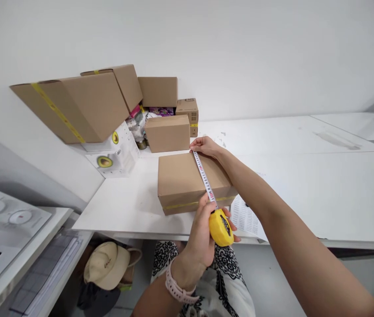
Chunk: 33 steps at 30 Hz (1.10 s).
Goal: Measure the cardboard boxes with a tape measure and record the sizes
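Note:
A closed brown cardboard box (182,180) with a yellow tape strip lies near the front edge of a white table (305,193). A white measuring tape blade (204,178) is stretched across the box's top, from far edge to near edge. My right hand (205,146) pinches the blade's end against the far top edge of the box. My left hand (203,231), with a pink watch strap on the wrist, grips the yellow tape measure case (221,227) at the near edge.
Several cardboard boxes (168,132) are piled at the table's back left, with white avocado-print cartons (116,154) beside them. A printed sheet (244,215) lies under the box's right side. A beige cap (105,264) sits below the table; an appliance (5,220) stands at left.

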Each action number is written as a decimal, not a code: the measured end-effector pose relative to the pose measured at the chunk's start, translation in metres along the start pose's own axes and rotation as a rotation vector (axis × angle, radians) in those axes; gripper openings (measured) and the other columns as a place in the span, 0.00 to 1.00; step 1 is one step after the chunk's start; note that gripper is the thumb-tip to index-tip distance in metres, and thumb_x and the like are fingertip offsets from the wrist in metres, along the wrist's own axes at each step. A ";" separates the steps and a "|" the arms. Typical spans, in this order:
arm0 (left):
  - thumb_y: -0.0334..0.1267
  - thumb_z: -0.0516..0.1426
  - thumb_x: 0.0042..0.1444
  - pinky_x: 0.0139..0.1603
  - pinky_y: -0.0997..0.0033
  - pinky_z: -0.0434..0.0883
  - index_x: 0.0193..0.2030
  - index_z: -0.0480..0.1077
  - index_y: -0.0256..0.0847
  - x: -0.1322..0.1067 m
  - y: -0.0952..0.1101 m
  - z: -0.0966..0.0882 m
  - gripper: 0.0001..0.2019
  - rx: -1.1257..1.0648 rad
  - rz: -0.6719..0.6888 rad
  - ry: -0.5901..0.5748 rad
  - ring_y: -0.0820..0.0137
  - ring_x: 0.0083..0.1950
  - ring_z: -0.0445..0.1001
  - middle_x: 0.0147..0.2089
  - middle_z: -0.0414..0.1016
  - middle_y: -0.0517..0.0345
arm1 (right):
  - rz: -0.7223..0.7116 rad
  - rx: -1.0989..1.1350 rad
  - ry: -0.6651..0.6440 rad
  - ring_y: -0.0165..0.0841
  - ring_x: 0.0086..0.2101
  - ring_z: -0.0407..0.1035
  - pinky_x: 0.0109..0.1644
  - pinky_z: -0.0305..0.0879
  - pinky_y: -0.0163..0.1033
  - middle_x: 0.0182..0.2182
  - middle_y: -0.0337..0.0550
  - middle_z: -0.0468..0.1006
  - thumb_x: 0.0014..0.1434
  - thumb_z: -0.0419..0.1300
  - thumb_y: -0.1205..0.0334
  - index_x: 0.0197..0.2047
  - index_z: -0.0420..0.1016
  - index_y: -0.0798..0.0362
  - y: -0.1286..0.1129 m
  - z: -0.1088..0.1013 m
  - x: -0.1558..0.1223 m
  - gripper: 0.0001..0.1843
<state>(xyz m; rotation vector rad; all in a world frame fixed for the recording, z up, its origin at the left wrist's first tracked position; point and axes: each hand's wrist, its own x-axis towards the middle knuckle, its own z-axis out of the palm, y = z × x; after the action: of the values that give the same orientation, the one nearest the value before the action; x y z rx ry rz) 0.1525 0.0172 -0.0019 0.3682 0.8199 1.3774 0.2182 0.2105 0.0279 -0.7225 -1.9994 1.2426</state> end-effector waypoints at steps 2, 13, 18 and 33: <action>0.43 0.55 0.61 0.25 0.68 0.77 0.63 0.59 0.45 0.001 0.000 0.001 0.25 -0.009 -0.001 -0.003 0.69 0.28 0.74 0.34 0.71 0.58 | 0.022 0.039 0.012 0.41 0.45 0.72 0.46 0.67 0.41 0.49 0.42 0.79 0.55 0.63 0.41 0.54 0.74 0.44 -0.004 0.002 -0.004 0.27; 0.47 0.60 0.57 0.29 0.67 0.77 0.62 0.60 0.44 0.004 -0.004 -0.002 0.28 0.012 0.023 0.035 0.69 0.28 0.75 0.35 0.73 0.59 | 0.102 0.057 -0.032 0.39 0.39 0.71 0.38 0.64 0.40 0.39 0.40 0.80 0.61 0.57 0.42 0.52 0.72 0.42 -0.011 0.000 -0.015 0.21; 0.47 0.59 0.58 0.29 0.69 0.76 0.61 0.61 0.44 0.005 -0.006 -0.006 0.26 0.024 0.026 0.021 0.68 0.29 0.76 0.36 0.73 0.58 | 0.226 -0.059 -0.015 0.40 0.37 0.71 0.39 0.63 0.40 0.39 0.42 0.81 0.61 0.58 0.42 0.55 0.70 0.44 -0.033 0.008 -0.021 0.24; 0.43 0.61 0.55 0.34 0.71 0.73 0.54 0.66 0.42 0.018 -0.017 -0.014 0.21 0.042 0.083 0.140 0.73 0.29 0.73 0.34 0.73 0.61 | 0.256 -0.295 -0.007 0.38 0.34 0.67 0.39 0.61 0.41 0.23 0.41 0.72 0.51 0.70 0.53 0.30 0.74 0.51 0.011 0.001 0.081 0.12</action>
<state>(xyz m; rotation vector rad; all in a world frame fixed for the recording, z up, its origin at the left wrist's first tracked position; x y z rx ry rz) 0.1546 0.0277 -0.0280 0.3448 0.9590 1.4777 0.1676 0.2745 0.0375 -1.1490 -2.1720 1.0988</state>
